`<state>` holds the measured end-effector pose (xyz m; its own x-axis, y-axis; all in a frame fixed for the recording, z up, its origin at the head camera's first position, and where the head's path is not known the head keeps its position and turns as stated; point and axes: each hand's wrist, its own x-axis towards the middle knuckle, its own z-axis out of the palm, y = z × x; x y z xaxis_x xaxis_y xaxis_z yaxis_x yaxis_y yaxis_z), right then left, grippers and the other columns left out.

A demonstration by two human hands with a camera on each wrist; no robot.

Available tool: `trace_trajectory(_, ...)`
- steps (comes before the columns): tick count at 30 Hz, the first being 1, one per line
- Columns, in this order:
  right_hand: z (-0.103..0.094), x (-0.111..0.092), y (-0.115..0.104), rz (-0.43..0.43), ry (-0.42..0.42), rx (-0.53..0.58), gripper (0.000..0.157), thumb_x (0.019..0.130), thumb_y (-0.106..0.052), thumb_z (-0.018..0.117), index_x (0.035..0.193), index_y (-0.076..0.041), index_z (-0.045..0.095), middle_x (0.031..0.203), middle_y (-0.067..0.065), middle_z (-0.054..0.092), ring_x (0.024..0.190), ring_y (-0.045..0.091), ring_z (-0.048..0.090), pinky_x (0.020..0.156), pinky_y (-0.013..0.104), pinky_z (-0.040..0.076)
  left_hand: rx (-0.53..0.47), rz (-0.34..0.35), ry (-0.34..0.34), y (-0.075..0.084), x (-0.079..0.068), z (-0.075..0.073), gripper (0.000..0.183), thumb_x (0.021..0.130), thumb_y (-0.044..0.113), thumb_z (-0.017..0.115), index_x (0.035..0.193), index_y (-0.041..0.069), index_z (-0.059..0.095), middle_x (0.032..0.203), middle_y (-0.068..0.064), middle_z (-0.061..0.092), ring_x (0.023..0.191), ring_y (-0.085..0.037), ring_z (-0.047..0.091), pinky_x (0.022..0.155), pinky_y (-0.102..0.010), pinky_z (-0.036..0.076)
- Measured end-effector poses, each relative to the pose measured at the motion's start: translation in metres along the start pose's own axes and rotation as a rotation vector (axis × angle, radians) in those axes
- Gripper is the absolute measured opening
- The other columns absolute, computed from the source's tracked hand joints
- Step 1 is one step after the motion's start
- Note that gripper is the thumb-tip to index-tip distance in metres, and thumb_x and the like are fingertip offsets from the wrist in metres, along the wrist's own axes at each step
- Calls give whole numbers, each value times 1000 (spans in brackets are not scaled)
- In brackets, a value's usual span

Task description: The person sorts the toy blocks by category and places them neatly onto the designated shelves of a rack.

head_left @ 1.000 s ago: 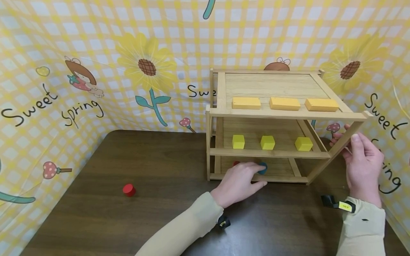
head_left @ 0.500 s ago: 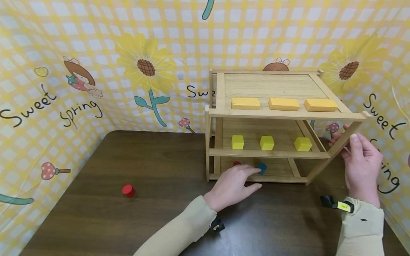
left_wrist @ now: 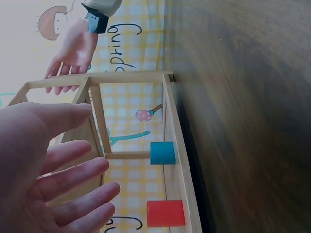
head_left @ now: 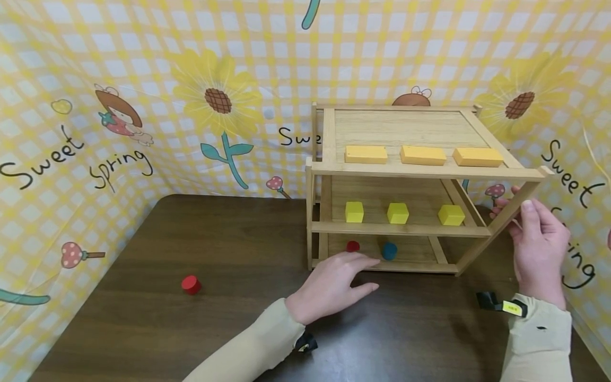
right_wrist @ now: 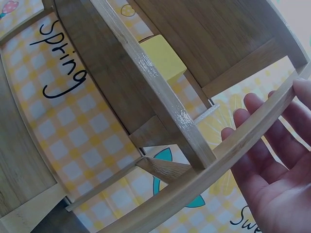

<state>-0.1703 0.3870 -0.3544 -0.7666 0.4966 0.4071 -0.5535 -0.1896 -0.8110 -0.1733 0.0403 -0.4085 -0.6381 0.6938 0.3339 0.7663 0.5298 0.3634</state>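
Note:
A three-tier wooden shelf rack (head_left: 401,229) stands on the table. My left hand (head_left: 331,289) is before its bottom tier, fingers extended and holding nothing. Just beyond the fingertips a blue cylinder (head_left: 389,251) sits on that tier, apart from the hand. To its left is a red cylinder (head_left: 352,246), its lower part hidden by the hand in the head view; both cylinders (left_wrist: 162,153) show fully in the left wrist view. My right hand (head_left: 541,246) holds the rack's front right post (right_wrist: 252,128), thumb on one side and fingers behind.
Three yellow cubes (head_left: 398,213) stand in a row on the middle tier. On the top tier lie three yellow-orange rectangular blocks (head_left: 422,155). Another red cylinder (head_left: 191,285) is on the dark wooden table (head_left: 229,239), left of the rack. A checked cloth (head_left: 267,69) hangs behind.
My left hand has let go of the blue cylinder and drawn back toward the lower left. The blue cylinder stays on the bottom tier. The right hand keeps its hold on the post.

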Motion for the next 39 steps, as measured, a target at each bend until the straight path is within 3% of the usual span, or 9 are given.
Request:
trace_trajectory(9,0,0,0,-10,-6,14,43,101,-15,65,128,17,60,104,24,71,99,31,68,82,29,58,9,8,4,-11,-16,-9,45,99,43,68,136,18,67,132,5,65,122,-12,59,98,-32,50)
trace_trajectory(15,0,1,0,7,0,-11,40,102,-15,64,128,15,62,108,24,70,103,32,66,84,28,57,-13,-22,23,-22,-28,-16,47,98,43,69,136,16,66,133,3,65,123,-14,59,102,-34,48)
trace_trajectory(21,0,1,1,20,4,-21,40,102,-16,64,128,13,62,110,25,69,103,32,66,84,27,57,-44,-29,94,-30,-40,-24,47,95,44,72,134,18,69,130,6,66,120,-11,60,100,-34,49)
trace_trajectory(30,-2,0,1,17,0,-19,41,102,-17,64,129,14,62,112,24,68,101,30,66,84,27,57,-56,23,252,-39,-56,-28,41,89,44,79,120,18,76,117,9,71,111,-7,63,94,-32,53)
trace_trajectory(39,-2,0,1,7,-7,-19,41,102,-17,64,129,15,61,104,23,71,98,32,67,84,28,57,-17,-8,304,-53,-72,-42,41,89,43,80,122,20,75,118,11,71,108,-6,64,91,-33,54)
